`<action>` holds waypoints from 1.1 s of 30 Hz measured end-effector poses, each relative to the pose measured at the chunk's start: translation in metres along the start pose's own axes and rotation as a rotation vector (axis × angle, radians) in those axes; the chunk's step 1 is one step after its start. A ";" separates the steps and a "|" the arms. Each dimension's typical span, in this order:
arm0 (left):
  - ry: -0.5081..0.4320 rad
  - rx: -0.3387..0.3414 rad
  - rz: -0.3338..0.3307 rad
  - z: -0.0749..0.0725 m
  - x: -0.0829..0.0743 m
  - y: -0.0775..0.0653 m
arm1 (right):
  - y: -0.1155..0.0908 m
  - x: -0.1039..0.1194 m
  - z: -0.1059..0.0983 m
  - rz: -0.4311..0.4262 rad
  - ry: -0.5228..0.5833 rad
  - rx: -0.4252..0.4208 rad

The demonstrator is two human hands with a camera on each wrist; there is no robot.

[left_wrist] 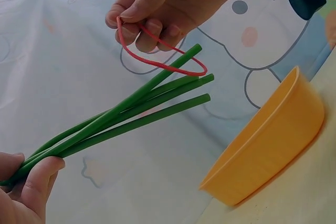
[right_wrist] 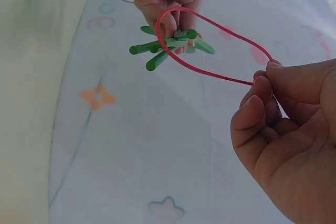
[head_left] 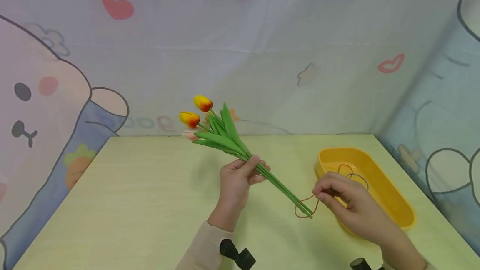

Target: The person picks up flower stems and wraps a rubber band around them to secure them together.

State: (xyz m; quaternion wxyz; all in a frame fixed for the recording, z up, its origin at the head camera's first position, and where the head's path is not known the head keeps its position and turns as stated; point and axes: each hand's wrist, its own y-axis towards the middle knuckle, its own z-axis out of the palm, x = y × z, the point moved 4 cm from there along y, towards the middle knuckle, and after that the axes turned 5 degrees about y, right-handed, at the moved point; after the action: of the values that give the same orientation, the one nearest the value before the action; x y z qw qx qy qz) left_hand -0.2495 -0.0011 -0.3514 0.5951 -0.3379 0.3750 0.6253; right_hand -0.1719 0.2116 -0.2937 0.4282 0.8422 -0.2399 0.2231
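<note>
My left hand (head_left: 240, 178) grips a bunch of artificial tulips (head_left: 273, 180) around the middle of their green stems. The yellow-orange blossoms point up and left, and a pale pink one is partly hidden behind leaves. Between thumb and fingertips, my right hand (head_left: 354, 205) pinches a thin red rubber band (right_wrist: 210, 73), which is stretched into a loop. That loop lies at the cut ends of the stems (left_wrist: 142, 100), crossing the uppermost one near its tip in the left wrist view. I cannot tell which stems pass through it.
A yellow plastic tray (head_left: 390, 191) stands on the right of the pale table (head_left: 131, 203), partly behind my right hand. Inside it lie a red band (head_left: 346, 165) and a bluish band (head_left: 363, 178). A printed cloth (head_left: 240, 45) hangs behind the table.
</note>
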 end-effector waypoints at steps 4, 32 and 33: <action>0.002 0.018 -0.019 -0.001 0.000 -0.002 | 0.005 0.002 0.006 0.007 -0.002 0.007; 0.145 0.246 -0.086 0.020 0.016 -0.017 | 0.018 -0.014 0.019 0.098 0.040 0.036; 0.151 0.254 -0.093 0.021 0.017 -0.018 | 0.019 -0.015 0.019 0.094 0.045 0.032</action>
State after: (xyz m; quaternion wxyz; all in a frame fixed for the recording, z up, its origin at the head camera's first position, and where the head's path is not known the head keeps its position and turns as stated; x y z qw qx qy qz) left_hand -0.2321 0.0258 -0.3568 0.6315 -0.3230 0.4787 0.5175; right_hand -0.1918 0.1891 -0.3014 0.4090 0.8316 -0.2657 0.2657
